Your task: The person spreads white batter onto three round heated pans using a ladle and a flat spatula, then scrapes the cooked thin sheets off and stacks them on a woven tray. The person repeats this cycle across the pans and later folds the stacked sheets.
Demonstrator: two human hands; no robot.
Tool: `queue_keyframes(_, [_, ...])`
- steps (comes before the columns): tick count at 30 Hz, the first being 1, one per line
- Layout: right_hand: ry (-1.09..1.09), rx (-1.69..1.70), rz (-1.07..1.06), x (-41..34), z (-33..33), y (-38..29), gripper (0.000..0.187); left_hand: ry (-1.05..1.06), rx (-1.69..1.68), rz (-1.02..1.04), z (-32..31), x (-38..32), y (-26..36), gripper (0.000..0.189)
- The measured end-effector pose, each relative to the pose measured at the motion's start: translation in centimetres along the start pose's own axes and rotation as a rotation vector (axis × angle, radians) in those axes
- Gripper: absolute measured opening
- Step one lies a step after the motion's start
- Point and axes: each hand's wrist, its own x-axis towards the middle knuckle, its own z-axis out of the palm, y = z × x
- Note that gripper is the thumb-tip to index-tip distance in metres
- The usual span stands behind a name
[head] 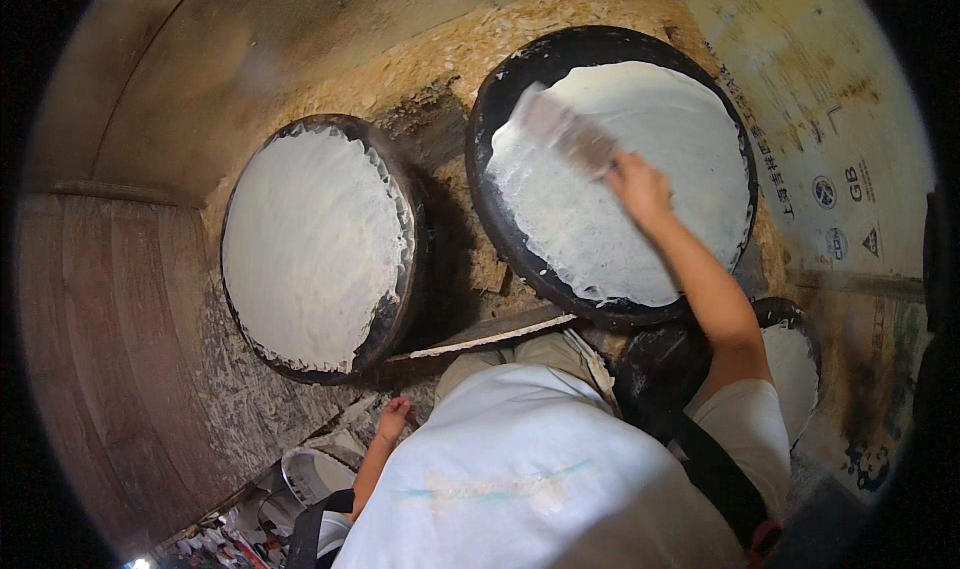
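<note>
My right hand [640, 188] grips a wide flat brush or scraper [568, 133], blurred, over the upper left part of a large round black pan [495, 194]. A pale white layer [637, 209] covers most of that pan's surface, with an uneven edge. My left hand [395, 417] hangs low beside my body, below the left pan, its fingers partly curled; nothing shows in it. A second round dark pan [409, 269] at the left holds a similar white layer [307, 246] with a ragged, lifted rim.
A white bucket [319, 473] stands at the lower left near my left arm. At the right, another round vessel [791, 366] with white contents is partly hidden by my arm. Wood shavings [420, 51] lie behind the pans. Board walls [832, 118] enclose the place.
</note>
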Motion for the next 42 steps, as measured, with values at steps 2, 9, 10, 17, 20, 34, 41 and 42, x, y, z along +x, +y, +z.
queue_keyframes(2, [0.094, -0.084, 0.214, 2.7, -1.4, 5.8, 0.036, 0.126, 0.209, 0.106, 1.7, -0.4, 0.9, 0.018])
queue_keyframes(9, [0.233, 0.618, 0.904, 3.5, -4.6, 23.2, 0.038, 0.141, 0.340, 0.012, -0.4, 0.5, -6.0, 0.019])
queue_keyframes(10, [0.268, 0.642, 0.892, 3.9, -4.0, 22.4, 0.041, 0.140, 0.385, 0.008, -1.2, 0.6, -7.3, 0.019])
queue_keyframes(17, [-0.188, 0.444, 0.155, 1.4, 1.1, 3.1, 0.037, 0.172, 0.235, -0.091, -2.6, 0.3, -6.4, 0.020])
queue_keyframes(20, [-0.198, 0.037, -0.065, 0.8, 1.1, -1.6, 0.038, 0.027, -0.015, -0.021, -0.6, 0.2, -2.2, 0.021])
queue_keyframes(34, [0.115, 0.537, 0.704, 9.1, -3.2, 20.3, 0.047, 0.098, 0.480, -0.006, -1.3, -0.3, -7.5, 0.021])
queue_keyframes(41, [-0.230, 0.084, -0.076, 3.8, 0.9, 1.1, 0.035, -0.030, -0.060, 0.048, -2.9, -0.3, -5.0, 0.022])
queue_keyframes(42, [-0.217, 0.027, -0.039, 4.2, 0.9, -0.4, 0.035, 0.017, 0.017, 0.043, -2.1, -0.4, -3.6, 0.022])
